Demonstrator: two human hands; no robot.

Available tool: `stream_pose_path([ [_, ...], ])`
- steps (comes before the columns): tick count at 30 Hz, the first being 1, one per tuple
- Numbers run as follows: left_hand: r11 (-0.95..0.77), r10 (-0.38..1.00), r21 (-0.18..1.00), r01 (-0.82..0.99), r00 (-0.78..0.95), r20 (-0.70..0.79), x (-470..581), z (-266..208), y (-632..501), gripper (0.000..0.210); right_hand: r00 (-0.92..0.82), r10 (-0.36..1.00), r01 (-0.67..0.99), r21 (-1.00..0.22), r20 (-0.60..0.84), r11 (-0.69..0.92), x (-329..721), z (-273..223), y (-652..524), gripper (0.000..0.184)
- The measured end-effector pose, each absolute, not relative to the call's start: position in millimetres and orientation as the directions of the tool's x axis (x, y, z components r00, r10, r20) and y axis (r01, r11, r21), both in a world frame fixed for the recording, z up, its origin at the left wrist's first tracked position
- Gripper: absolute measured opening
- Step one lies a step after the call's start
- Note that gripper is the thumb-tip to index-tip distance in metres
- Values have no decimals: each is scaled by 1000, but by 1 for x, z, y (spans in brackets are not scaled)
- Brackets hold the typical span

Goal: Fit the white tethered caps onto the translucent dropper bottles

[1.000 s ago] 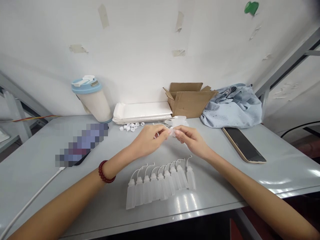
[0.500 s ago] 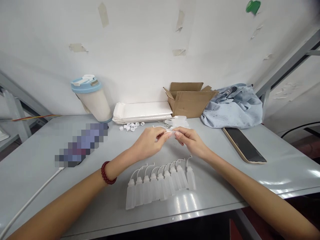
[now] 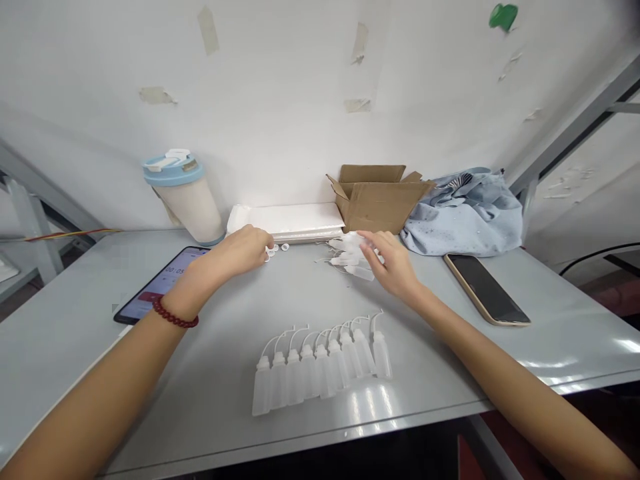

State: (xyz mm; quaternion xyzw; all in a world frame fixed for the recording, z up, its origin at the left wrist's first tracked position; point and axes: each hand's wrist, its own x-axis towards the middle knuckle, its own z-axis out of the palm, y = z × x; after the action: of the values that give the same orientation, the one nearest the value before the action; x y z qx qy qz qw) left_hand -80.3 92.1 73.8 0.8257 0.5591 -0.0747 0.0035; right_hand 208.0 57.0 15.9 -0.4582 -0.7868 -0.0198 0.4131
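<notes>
My left hand is over a small pile of white caps, at the left of the table's far side. Its fingers curl downward, and their tips, with whatever they hold, are hidden. Over a loose heap of translucent squeeze bottles is my right hand, its thumb and fingers apart; whether it touches one I cannot tell. Nearer to me lies a row of similar bottles, each with a thin strap curving from its neck. The last bottle on the right sits slightly apart from the others.
Along the wall stand a cup with a blue lid, a stack of white packets, an open cardboard box and a pale blue cloth. One phone lies at right; another phone, partly behind my left forearm, lies at left.
My hands were together at a small translucent piece and have parted. The left moved left to the caps; the right shifted slightly right, over the bottle heap.
</notes>
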Motion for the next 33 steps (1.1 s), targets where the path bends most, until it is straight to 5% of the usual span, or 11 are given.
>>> stream_pose_path([
  [3, -395, 916, -133, 909, 379, -127, -84, 66, 98, 37, -353, 647, 767, -187, 676, 614, 203, 7, 60, 26],
  [10, -415, 909, -177, 892, 399, -121, -84, 54, 102, 27, -366, 682, 846, -79, 632, 527, 197, -7, 69, 14],
  [19, -531, 845, -110, 840, 516, -144, -74, 53, 98, 20, -407, 678, 814, -93, 611, 573, 197, 5, 61, 12],
  [25, -509, 858, 0, 861, 507, -83, -72, 56, 95, 14, -366, 740, 784, -242, 564, 572, 202, 41, 38, 7],
  [27, -498, 865, 17, 867, 498, -65, -71, 57, 94, 15, -381, 823, 767, -352, 421, 536, 205, 57, 25, 6],
  [29, -490, 868, 38, 871, 491, -65, -69, 57, 93, 16, -457, 883, 772, -443, 113, 456, 208, 72, 13, 10],
  [33, -508, 857, 64, 859, 511, -70, -65, 58, 90, 13, -604, 644, 786, -487, -470, 382, 209, 88, -2, 31],
])
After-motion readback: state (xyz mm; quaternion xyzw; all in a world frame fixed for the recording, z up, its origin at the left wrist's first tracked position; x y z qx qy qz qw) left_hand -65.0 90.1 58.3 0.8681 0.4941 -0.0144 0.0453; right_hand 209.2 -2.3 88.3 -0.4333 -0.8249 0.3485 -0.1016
